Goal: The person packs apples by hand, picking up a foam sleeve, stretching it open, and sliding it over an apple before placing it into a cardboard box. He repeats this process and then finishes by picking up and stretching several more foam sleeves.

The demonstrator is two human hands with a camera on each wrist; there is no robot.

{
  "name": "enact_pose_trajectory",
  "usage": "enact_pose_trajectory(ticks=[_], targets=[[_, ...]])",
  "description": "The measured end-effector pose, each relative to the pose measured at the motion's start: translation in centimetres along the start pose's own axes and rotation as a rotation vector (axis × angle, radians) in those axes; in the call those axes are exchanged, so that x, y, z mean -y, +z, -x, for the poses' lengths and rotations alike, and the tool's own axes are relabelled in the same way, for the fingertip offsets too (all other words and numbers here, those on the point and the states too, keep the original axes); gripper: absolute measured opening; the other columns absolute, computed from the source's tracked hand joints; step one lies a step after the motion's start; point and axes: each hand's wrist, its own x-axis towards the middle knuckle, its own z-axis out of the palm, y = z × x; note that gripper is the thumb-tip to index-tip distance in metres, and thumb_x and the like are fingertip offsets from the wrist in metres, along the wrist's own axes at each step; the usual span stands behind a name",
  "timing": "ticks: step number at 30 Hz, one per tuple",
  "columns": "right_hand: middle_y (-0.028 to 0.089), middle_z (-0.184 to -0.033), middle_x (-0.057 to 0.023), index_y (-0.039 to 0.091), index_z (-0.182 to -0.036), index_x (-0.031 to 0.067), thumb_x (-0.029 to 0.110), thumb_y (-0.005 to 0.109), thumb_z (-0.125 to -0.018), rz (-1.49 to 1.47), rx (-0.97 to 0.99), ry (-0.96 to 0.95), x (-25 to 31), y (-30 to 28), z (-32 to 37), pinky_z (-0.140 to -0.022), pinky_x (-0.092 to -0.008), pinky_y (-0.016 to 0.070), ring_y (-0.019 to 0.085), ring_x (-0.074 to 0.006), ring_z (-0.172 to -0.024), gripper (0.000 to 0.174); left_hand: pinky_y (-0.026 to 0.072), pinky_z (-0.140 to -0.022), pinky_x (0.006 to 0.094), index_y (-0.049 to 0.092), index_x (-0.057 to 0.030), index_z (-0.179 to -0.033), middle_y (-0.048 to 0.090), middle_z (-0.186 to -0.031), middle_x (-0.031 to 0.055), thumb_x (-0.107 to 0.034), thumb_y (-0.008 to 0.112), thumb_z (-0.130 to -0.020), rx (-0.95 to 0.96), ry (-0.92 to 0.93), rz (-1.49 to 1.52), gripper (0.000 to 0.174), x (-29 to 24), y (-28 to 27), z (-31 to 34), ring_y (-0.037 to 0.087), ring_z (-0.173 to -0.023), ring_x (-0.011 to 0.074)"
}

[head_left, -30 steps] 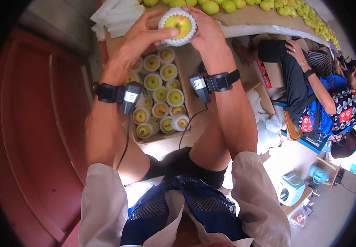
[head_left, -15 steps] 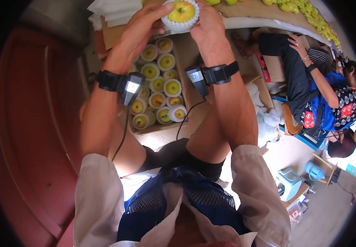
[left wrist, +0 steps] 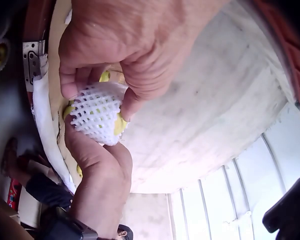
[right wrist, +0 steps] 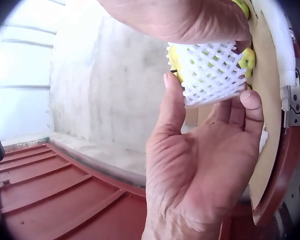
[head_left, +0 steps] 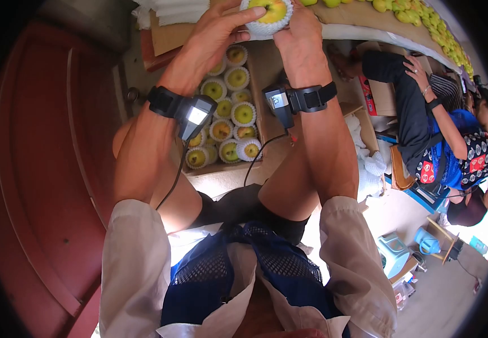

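Note:
A yellow-green apple (head_left: 276, 11) in a white foam net (head_left: 262, 29) is held between both hands near the top edge of the head view. My left hand (head_left: 214, 32) grips it from the left, thumb over its face close to the stem. In the left wrist view that thumb (left wrist: 133, 106) presses on one end of the apple, with the fingers curled round the far side of the net (left wrist: 97, 115). My right hand (head_left: 305, 36) clasps the other side. From the right wrist view, the right hand (right wrist: 190, 20) covers the net's upper side; its fingertips are mostly hidden.
Below the hands, a cardboard box (head_left: 259, 129) holds several netted apples (head_left: 244, 114). Ahead is a cardboard-covered table (head_left: 356, 18) with loose apples (head_left: 399, 14) and a stack of white foam nets (head_left: 182, 10). A red door (head_left: 46, 169) stands left; a seated person (head_left: 447, 129) is right.
Both hands and the apple have shifted a little to the right over the box. The left thumb moved from the apple's face to the net's rim, then back onto the face.

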Motion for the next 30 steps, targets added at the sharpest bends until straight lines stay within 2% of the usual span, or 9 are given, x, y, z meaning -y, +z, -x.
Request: enact_pose_trajectory(ticks=[7,13,15,19,22,27,30], targets=[[0.070,-0.101,-0.0135,0.063,-0.109,-0.0010,0.004,0.045,-0.104,-0.019,-0.041,-0.045,0.0,0.8,0.2,-0.082,-0.0363,0.0599,0.070,-0.0252,-0.090,0.020,0.0506,-0.083,0.0247,0.048,-0.0012,-0.141,0.065,-0.126,0.0070,-0.029,0.069,-0.099,-0.030,0.004,0.047,0.055,-0.2,0.3,0.1,0.062,-0.107,0.0135],[0.070,-0.102,-0.0133,0.062,-0.110,-0.0017,0.001,0.048,-0.102,-0.021,-0.121,-0.108,-0.1,2.6,1.2,-0.079,-0.0375,0.0601,0.070,-0.0259,-0.089,0.016,0.0508,-0.084,0.0286,0.058,-0.0029,-0.133,0.066,-0.121,0.0062,-0.034,0.061,-0.104,-0.027,0.016,0.207,0.043,0.3,0.3,-0.1,0.062,-0.105,0.0161],[0.070,-0.102,-0.0133,0.061,-0.111,-0.0017,0.000,0.050,-0.101,0.003,-0.084,-0.147,-0.8,2.1,0.7,-0.078,-0.0377,0.0603,0.070,-0.0263,-0.089,0.016,0.0505,-0.084,0.0288,0.058,-0.0030,-0.132,0.066,-0.121,0.0065,-0.034,0.059,-0.105,-0.057,0.010,0.263,0.041,0.2,0.2,-0.3,0.062,-0.105,0.0162],[0.070,-0.102,-0.0139,0.059,-0.116,-0.0008,0.002,0.052,-0.100,0.034,-0.183,-0.128,-1.4,2.1,0.6,-0.078,-0.0366,0.0605,0.070,-0.0261,-0.089,0.018,0.0502,-0.083,0.0284,0.058,-0.0032,-0.133,0.066,-0.122,0.0066,-0.033,0.057,-0.106,-0.111,-0.016,0.295,0.040,-1.2,0.8,-0.3,0.062,-0.105,0.0162],[0.069,-0.103,-0.0146,0.058,-0.120,-0.0005,0.002,0.053,-0.100,-0.003,-0.219,-0.087,-0.7,3.0,0.9,-0.077,-0.0359,0.0605,0.070,-0.0262,-0.089,0.021,0.0517,-0.086,0.0299,0.056,-0.0009,-0.136,0.066,-0.124,0.0087,-0.029,0.060,-0.104,-0.022,0.022,0.293,0.042,-1.7,0.9,-0.4,0.062,-0.108,0.0181],[0.070,-0.102,-0.0147,0.059,-0.119,-0.0011,0.000,0.053,-0.099,0.035,-0.267,-0.086,0.1,3.0,-0.2,-0.076,-0.0348,0.0604,0.071,-0.0260,-0.089,0.021,0.0525,-0.096,0.0339,0.053,0.0048,-0.136,0.064,-0.128,0.0135,-0.015,0.068,-0.098,-0.028,0.016,0.232,0.045,-2.8,2.1,-0.9,0.062,-0.115,0.0220],[0.071,-0.100,-0.0142,0.061,-0.116,-0.0015,-0.001,0.054,-0.098,0.020,-0.164,-0.068,0.5,2.2,-1.2,-0.075,-0.0339,0.0601,0.071,-0.0252,-0.086,0.019,0.0528,-0.098,0.0344,0.052,0.0053,-0.136,0.064,-0.128,0.0142,-0.011,0.069,-0.097,-0.022,0.034,0.243,0.046,-3.2,2.4,-1.3,0.063,-0.116,0.0230]])
